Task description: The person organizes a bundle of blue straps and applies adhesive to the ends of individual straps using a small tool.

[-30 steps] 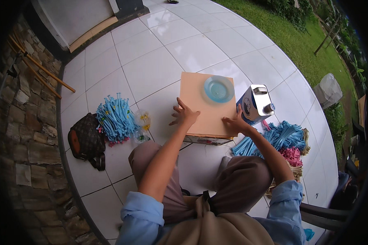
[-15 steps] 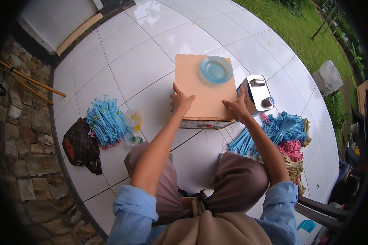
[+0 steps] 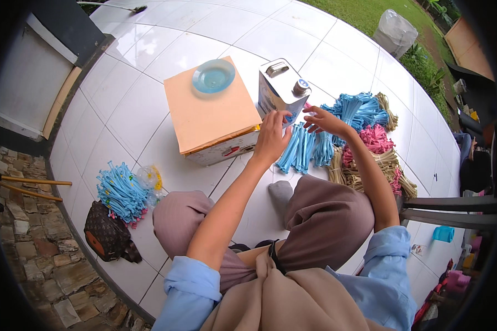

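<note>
My left hand (image 3: 273, 135) reaches to the front of a rectangular metal can (image 3: 281, 91), its fingers bent forward and apart; whether they touch the can I cannot tell. Close by on the right, my right hand (image 3: 327, 122) hovers with fingers spread and nothing in them. The can has a silver top, a carry handle and a round cap. To its left stands a cardboard box (image 3: 221, 156) topped by a peach-coloured board (image 3: 204, 121). A translucent blue glass plate (image 3: 213, 76) rests on the board's far part. Bundles of light blue strips (image 3: 296, 148) lie below my hands.
Pink bundles (image 3: 374, 139) and beige bundles (image 3: 370, 171) lie at right beside more blue ones. A blue heap (image 3: 121, 190), a clear plastic bag (image 3: 149, 179) and a brown backpack (image 3: 106, 231) are at left. A dark bar (image 3: 447, 212) juts in from the right.
Both hands have left the board on the box and moved right, to the front of the metal can. The view has turned rightward, so the box appears further left.
</note>
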A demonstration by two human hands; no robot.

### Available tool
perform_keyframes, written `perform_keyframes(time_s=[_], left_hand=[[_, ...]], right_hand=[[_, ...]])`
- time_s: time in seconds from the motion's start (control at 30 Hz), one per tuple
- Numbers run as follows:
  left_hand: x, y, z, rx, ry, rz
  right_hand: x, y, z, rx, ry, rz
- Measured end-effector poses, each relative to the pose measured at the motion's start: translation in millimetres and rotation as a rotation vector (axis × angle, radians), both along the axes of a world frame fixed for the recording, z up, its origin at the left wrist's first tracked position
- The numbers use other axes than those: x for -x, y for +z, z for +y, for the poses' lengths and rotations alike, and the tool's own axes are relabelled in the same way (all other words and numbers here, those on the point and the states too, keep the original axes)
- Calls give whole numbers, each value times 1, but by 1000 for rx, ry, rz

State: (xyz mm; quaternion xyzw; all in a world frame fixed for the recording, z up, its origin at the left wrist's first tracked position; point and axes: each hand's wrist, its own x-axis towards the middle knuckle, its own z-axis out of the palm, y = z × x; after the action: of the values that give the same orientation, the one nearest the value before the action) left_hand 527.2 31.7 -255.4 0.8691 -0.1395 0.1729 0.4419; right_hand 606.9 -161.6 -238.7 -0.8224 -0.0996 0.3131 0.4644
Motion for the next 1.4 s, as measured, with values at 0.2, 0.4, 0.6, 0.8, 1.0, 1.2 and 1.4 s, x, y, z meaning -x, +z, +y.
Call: perform_keyframes(time_s=[0.2,0.4,0.6,0.8,1.0,1.2,1.4], left_hand=[[28,-130,-57,-429,-335,791],[26,-196,-61,-128,-93,602],[5,-219,-82,-153,-56,555],[-13,-214,-74,92,-223,637],[-21,-151,-80,-16,-316,119],[-66,-13,-91,-318,-550,-190],[-62,71,-61,-369,-759,26]], right_hand=[[50,-152,-84,314,-278,-177],[109,-219,-30,217,-409,-557],[88,-229,-5,348,-433,-578],[73,-208,-6,68,-794,-342],[69,-126,-41,-218,-848,-285],[82,-13,-80,-130,-431,-435],[86,95,-76,268,-330,-742]])
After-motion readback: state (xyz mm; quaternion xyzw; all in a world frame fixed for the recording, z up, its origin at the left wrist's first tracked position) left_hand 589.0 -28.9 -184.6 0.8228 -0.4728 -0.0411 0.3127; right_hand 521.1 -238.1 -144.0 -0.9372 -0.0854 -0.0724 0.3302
